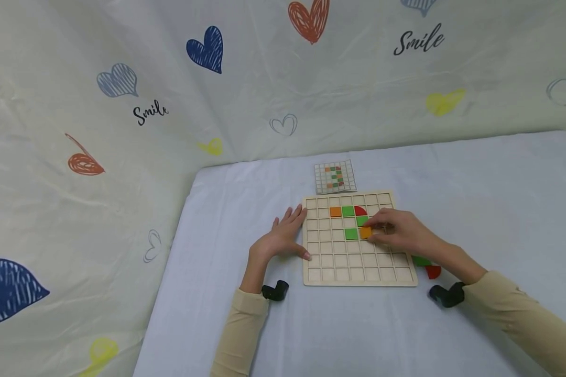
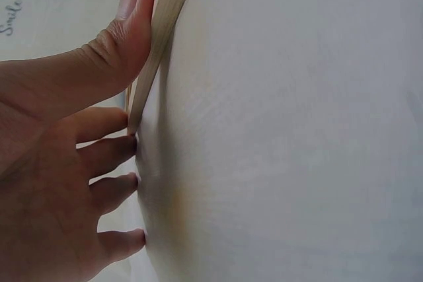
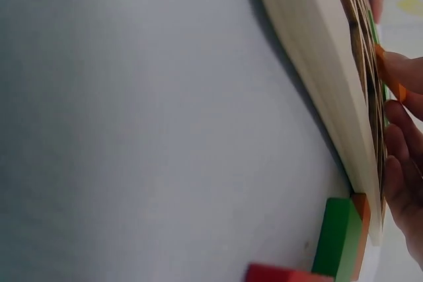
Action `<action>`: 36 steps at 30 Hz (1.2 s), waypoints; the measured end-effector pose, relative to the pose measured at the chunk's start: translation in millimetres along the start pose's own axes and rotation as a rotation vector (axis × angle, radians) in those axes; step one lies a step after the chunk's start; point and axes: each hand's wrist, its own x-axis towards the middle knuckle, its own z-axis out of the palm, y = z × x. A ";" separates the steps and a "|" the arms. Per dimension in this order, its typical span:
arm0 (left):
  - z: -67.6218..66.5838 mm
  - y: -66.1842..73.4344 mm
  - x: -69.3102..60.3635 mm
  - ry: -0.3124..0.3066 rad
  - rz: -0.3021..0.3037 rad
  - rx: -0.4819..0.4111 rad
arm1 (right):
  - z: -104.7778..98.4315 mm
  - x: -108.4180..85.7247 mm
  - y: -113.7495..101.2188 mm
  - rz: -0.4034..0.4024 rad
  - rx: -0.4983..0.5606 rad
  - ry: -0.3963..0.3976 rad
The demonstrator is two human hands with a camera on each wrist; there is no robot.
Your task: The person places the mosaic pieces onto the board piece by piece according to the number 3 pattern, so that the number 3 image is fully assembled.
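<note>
A square wooden grid board (image 1: 327,261) lies on the white-covered table. My right hand (image 1: 403,230) pinches an orange square tile (image 1: 365,233) between thumb and fingers at a cell right of the board's middle. Against the board's left edge rests my left hand (image 1: 282,238), its fingers spread and thumb touching the rim. Set in the grid are an orange tile (image 1: 335,212), a green tile (image 1: 347,211) and a red quarter-circle (image 1: 360,210) in one row. Below them sit a green tile (image 1: 362,221) and another green tile (image 1: 351,234).
Behind the board lies a small card (image 1: 322,180) printed with a coloured grid pattern. By the board's right edge are a green piece (image 1: 422,260), a red quarter-circle piece (image 1: 433,272) and, in the right wrist view, an orange piece (image 3: 361,232). A heart-printed curtain (image 1: 245,104) hangs behind.
</note>
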 end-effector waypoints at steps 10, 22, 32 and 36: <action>-0.2 1.9 1.1 0.004 0.005 0.014 | 2.1 1.8 0.0 -0.004 -0.024 0.004; -1.8 2.8 -1.1 0.001 0.012 0.016 | -12.3 -8.8 -6.1 0.049 0.013 0.019; -0.7 1.1 0.2 0.001 0.021 0.015 | -27.8 -27.2 -0.4 0.014 -0.043 0.107; -0.3 0.7 -0.7 0.004 0.020 0.015 | -31.1 -32.7 5.0 0.019 -0.066 0.121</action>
